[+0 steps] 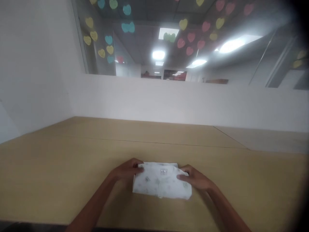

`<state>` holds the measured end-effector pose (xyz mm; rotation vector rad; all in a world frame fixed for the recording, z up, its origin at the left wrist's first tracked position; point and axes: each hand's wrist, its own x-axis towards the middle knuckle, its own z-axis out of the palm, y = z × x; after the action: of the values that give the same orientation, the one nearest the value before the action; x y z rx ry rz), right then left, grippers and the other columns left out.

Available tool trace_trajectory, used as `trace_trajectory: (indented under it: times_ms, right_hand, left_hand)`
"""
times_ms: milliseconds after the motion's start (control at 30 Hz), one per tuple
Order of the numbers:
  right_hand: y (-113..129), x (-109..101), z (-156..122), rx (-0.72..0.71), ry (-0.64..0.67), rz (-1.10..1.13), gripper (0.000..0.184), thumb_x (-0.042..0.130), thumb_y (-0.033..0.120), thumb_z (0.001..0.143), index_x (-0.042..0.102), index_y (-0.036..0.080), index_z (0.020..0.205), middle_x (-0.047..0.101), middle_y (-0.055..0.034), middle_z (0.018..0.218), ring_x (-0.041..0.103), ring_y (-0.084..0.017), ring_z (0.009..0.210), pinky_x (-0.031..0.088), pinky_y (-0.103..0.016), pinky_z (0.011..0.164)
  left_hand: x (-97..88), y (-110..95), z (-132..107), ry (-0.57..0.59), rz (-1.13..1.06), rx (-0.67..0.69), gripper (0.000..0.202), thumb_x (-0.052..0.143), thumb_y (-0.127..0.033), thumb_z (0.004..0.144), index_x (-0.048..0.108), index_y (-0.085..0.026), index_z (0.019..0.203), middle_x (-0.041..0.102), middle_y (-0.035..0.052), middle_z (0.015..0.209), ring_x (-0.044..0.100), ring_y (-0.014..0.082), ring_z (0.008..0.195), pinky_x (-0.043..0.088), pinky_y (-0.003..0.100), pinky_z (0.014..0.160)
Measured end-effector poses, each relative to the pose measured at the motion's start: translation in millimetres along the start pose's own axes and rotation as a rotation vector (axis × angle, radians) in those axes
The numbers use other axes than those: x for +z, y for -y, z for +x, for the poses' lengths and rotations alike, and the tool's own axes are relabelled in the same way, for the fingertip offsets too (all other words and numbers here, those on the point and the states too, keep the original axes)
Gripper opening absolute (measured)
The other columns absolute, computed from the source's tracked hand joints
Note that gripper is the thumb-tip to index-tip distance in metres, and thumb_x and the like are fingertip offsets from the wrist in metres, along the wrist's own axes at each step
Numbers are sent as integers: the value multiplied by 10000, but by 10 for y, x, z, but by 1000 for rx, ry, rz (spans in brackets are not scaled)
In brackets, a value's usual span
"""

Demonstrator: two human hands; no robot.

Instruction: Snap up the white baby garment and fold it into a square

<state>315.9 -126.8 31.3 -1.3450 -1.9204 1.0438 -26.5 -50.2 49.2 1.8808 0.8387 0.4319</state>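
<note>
A small folded white cloth with a faint grey print [161, 182] lies on the light wooden table [72, 167], near its front edge. My left hand [127, 169] grips the cloth's left edge, its fingers curled over the top left corner. At the cloth's right edge my right hand [193, 178] is pinching the fabric, with the thumb on top. Both forearms reach in from the bottom of the view.
The table runs wide to both sides and back to a low white partition wall [169, 100]. Above the wall a glass pane [183, 42] carries several coloured heart-shaped paper stickers. A white wall [31, 64] stands at the left.
</note>
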Motion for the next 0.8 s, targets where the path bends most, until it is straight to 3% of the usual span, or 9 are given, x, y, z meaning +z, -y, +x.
trace_trajectory:
  times_ms: [100,233,367,500,800]
  right_hand:
    - [-136,-25,367,-5,51,109,454,643,562,766,742,134,878,720,-51,820,605,-191,724,471,-292,658]
    - [-347,83,597,-30,-59,124,431,626,551,766,708,128,772,665,-26,708,551,-151,640,408,-267,603]
    - [-507,157,665,-37,-166,105,385,614,520,771,680,142,737,637,-15,698,534,-143,644,393,-268,611]
    - [-563,178,695,-56,-263,60,345,591,481,790,655,153,701,630,-21,704,537,-155,677,405,-287,658]
    - [-554,192,665,-112,-282,34,256,585,418,808,646,172,841,670,-51,890,599,-185,814,465,-305,751]
  left_hand:
    - [-109,148,241,31,5,-59,341,609,-448,795,682,-115,820,599,24,744,509,162,695,366,257,635]
    - [-149,367,328,-32,88,-104,290,605,-412,765,601,-130,694,531,-2,667,475,152,638,325,254,591]
    - [-141,434,336,-74,163,-122,350,555,-469,796,505,-161,636,443,-28,581,426,135,536,275,253,519]
    - [-126,394,376,-204,352,-35,408,505,-462,822,382,-177,557,351,-40,548,350,111,538,231,254,527]
    - [-57,456,392,-264,365,-102,346,493,-474,815,526,-165,662,481,-16,586,451,132,492,288,251,489]
